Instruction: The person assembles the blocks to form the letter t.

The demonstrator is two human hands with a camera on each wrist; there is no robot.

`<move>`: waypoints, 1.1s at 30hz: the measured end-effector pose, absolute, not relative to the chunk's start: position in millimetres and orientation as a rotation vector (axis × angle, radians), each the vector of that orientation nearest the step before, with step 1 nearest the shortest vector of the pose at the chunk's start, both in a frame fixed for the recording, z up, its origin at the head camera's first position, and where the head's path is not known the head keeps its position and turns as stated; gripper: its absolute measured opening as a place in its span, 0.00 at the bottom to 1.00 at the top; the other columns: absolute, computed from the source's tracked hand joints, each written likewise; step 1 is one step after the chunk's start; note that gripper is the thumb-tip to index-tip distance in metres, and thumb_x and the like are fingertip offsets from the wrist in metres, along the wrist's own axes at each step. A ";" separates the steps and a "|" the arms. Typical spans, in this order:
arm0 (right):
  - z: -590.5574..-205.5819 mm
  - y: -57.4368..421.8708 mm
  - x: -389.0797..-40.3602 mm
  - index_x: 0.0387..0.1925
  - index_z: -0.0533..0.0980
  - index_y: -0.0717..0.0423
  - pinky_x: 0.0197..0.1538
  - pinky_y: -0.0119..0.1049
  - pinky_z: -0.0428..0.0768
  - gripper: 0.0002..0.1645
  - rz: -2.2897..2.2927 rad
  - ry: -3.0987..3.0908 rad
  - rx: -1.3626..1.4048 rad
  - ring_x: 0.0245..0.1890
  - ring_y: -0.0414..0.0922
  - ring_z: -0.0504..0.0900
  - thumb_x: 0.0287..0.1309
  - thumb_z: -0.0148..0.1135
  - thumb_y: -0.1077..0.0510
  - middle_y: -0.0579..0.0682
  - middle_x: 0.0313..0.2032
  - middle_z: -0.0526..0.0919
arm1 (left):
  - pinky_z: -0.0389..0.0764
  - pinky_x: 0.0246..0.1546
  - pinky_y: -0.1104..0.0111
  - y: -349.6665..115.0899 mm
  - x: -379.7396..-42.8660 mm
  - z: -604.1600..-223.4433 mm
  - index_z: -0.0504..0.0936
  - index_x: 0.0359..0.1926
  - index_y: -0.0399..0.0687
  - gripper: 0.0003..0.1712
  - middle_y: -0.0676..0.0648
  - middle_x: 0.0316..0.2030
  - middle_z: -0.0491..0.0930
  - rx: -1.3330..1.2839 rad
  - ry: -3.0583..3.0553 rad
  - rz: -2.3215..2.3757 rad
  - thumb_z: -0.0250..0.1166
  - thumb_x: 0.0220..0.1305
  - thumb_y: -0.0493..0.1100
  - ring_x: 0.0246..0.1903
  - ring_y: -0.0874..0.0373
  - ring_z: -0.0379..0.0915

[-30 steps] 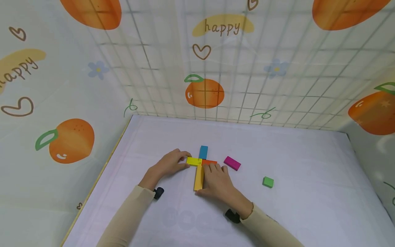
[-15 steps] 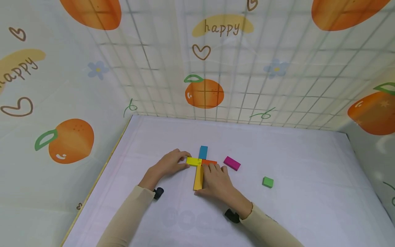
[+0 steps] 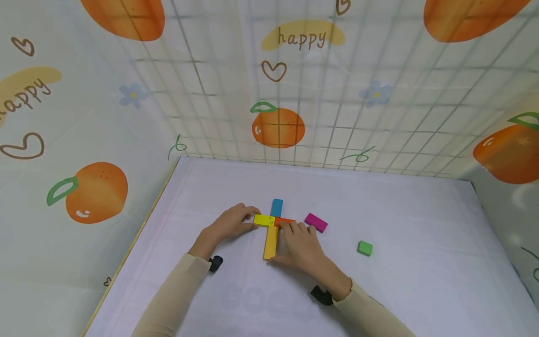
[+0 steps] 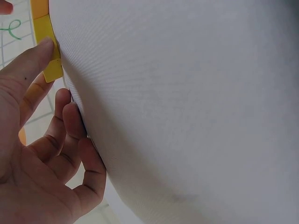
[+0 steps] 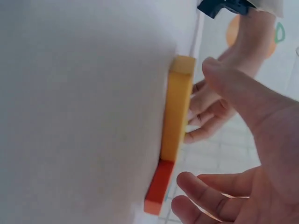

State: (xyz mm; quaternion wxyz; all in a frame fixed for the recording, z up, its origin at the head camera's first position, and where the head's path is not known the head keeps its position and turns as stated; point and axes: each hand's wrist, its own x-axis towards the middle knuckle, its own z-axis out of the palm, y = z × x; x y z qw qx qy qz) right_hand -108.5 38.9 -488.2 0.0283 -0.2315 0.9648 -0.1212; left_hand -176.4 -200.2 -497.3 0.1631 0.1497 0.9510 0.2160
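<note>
In the head view, four coloured blocks form a cross: a blue block point(image 3: 276, 207) at the far arm, a yellow block point(image 3: 264, 220) at left, a red-orange block point(image 3: 283, 222) at right and a long amber block point(image 3: 271, 243) nearest the person. My left hand point(image 3: 230, 222) pinches the left end of the yellow block between thumb point(image 4: 39, 53) and index finger. Beside the amber and red-orange blocks is my right hand point(image 3: 304, 245), its thumb and fingers spread. In the right wrist view, a gap shows between its fingertips point(image 5: 187, 179) and the red-orange block.
A magenta block point(image 3: 316, 223) lies right of the cross, and a small green block point(image 3: 365, 248) lies farther right. The white-covered table point(image 3: 421, 262) meets a patterned cloth backdrop point(image 3: 320, 117) at its back edge.
My right hand has loosened from the long amber block and shifted slightly right, showing more of that block. My left hand stays at the yellow block.
</note>
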 end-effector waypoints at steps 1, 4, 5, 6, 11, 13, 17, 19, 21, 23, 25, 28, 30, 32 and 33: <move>-486.8 41.6 -108.3 0.63 0.71 0.56 0.47 0.50 0.69 0.62 -0.390 2.981 -0.706 0.49 0.51 0.74 0.33 0.74 0.22 0.53 0.55 0.77 | 0.75 0.40 0.64 -199.9 -176.2 -497.4 0.80 0.60 0.62 0.23 0.53 0.39 0.74 0.426 2.713 0.613 0.71 0.64 0.53 0.38 0.57 0.69; -483.8 50.2 -108.1 0.62 0.72 0.55 0.47 0.49 0.69 0.60 -0.444 2.988 -0.686 0.49 0.50 0.74 0.33 0.76 0.23 0.53 0.51 0.78 | 0.75 0.40 0.64 -199.2 -175.8 -497.4 0.80 0.60 0.62 0.23 0.53 0.39 0.73 0.420 2.715 0.607 0.71 0.64 0.53 0.38 0.57 0.69; -483.1 53.1 -108.0 0.62 0.72 0.55 0.47 0.49 0.68 0.60 -0.458 2.989 -0.677 0.49 0.49 0.73 0.33 0.76 0.24 0.52 0.49 0.78 | 0.75 0.40 0.64 -199.1 -175.7 -497.4 0.80 0.60 0.62 0.23 0.53 0.38 0.73 0.417 2.714 0.607 0.71 0.64 0.53 0.37 0.57 0.69; -482.2 56.0 -107.8 0.63 0.72 0.55 0.47 0.49 0.68 0.60 -0.473 2.989 -0.667 0.48 0.49 0.73 0.34 0.77 0.25 0.52 0.48 0.78 | 0.75 0.40 0.64 -198.9 -175.7 -497.3 0.80 0.60 0.62 0.23 0.54 0.38 0.73 0.413 2.714 0.606 0.71 0.64 0.53 0.37 0.57 0.69; -479.9 70.4 -107.2 0.65 0.72 0.55 0.50 0.52 0.67 0.58 -0.541 2.995 -0.608 0.49 0.48 0.73 0.35 0.79 0.29 0.51 0.46 0.78 | 0.75 0.39 0.65 -198.2 -175.6 -497.8 0.80 0.60 0.62 0.23 0.54 0.38 0.72 0.401 2.719 0.606 0.71 0.64 0.53 0.38 0.56 0.69; -479.7 76.2 -107.1 0.65 0.72 0.55 0.51 0.53 0.68 0.57 -0.567 2.996 -0.586 0.50 0.48 0.74 0.36 0.80 0.31 0.51 0.47 0.78 | 0.75 0.39 0.65 -198.0 -175.6 -497.9 0.80 0.60 0.63 0.23 0.54 0.38 0.73 0.397 2.721 0.604 0.71 0.64 0.53 0.38 0.56 0.69; -478.4 88.8 -106.3 0.64 0.72 0.55 0.52 0.55 0.67 0.53 -0.636 3.001 -0.552 0.51 0.49 0.74 0.39 0.81 0.35 0.48 0.45 0.79 | 0.75 0.39 0.65 -198.0 -176.0 -498.3 0.80 0.60 0.62 0.24 0.54 0.37 0.72 0.395 2.717 0.606 0.71 0.63 0.53 0.37 0.56 0.69; -477.8 95.2 -106.0 0.64 0.72 0.54 0.53 0.55 0.66 0.51 -0.682 3.002 -0.536 0.50 0.49 0.75 0.40 0.81 0.37 0.47 0.44 0.79 | 0.75 0.39 0.65 -198.1 -176.4 -498.7 0.80 0.60 0.62 0.24 0.53 0.37 0.72 0.395 2.717 0.605 0.71 0.64 0.53 0.37 0.56 0.69; -477.3 101.6 -105.5 0.63 0.73 0.54 0.53 0.55 0.66 0.49 -0.724 3.005 -0.520 0.47 0.48 0.75 0.41 0.81 0.38 0.48 0.43 0.79 | 0.74 0.39 0.65 -198.3 -176.7 -498.9 0.80 0.60 0.62 0.24 0.54 0.37 0.72 0.394 2.719 0.605 0.71 0.64 0.53 0.37 0.56 0.69; -476.5 107.9 -104.9 0.61 0.74 0.54 0.53 0.56 0.66 0.47 -0.753 3.005 -0.509 0.45 0.47 0.74 0.42 0.81 0.39 0.48 0.42 0.78 | 0.74 0.39 0.65 -198.3 -176.5 -497.9 0.80 0.60 0.62 0.24 0.54 0.37 0.72 0.391 2.719 0.609 0.71 0.64 0.53 0.37 0.56 0.69; -476.8 114.7 -103.7 0.61 0.74 0.54 0.52 0.55 0.65 0.46 -0.773 3.011 -0.512 0.44 0.46 0.74 0.43 0.80 0.39 0.49 0.41 0.78 | 0.74 0.39 0.65 -198.0 -175.6 -496.8 0.80 0.60 0.62 0.24 0.54 0.37 0.72 0.392 2.718 0.613 0.71 0.64 0.53 0.37 0.56 0.69; -478.2 125.1 -101.6 0.62 0.74 0.55 0.51 0.55 0.65 0.46 -0.799 3.017 -0.512 0.43 0.46 0.74 0.45 0.79 0.39 0.49 0.41 0.78 | 0.74 0.39 0.64 -197.3 -174.1 -494.5 0.80 0.60 0.61 0.23 0.53 0.37 0.73 0.397 2.715 0.621 0.71 0.64 0.52 0.37 0.56 0.69; -480.1 132.2 -100.2 0.63 0.74 0.56 0.50 0.55 0.65 0.46 -0.833 3.024 -0.517 0.43 0.46 0.74 0.46 0.79 0.40 0.49 0.41 0.78 | 0.74 0.39 0.64 -197.1 -173.7 -494.7 0.80 0.60 0.61 0.23 0.53 0.37 0.73 0.406 2.715 0.622 0.71 0.64 0.52 0.37 0.56 0.69; -482.1 139.1 -99.1 0.62 0.74 0.56 0.50 0.54 0.64 0.44 -0.890 3.022 -0.515 0.42 0.46 0.74 0.47 0.79 0.41 0.49 0.41 0.78 | 0.74 0.38 0.64 -197.5 -173.9 -495.4 0.80 0.60 0.61 0.23 0.53 0.38 0.73 0.408 2.714 0.621 0.71 0.64 0.52 0.37 0.56 0.69; -483.3 142.8 -98.5 0.62 0.74 0.56 0.49 0.54 0.63 0.44 -0.926 3.020 -0.520 0.42 0.46 0.75 0.47 0.79 0.42 0.50 0.41 0.79 | 0.74 0.38 0.64 -197.9 -174.2 -496.1 0.80 0.60 0.61 0.23 0.53 0.38 0.73 0.408 2.713 0.619 0.71 0.64 0.52 0.37 0.56 0.69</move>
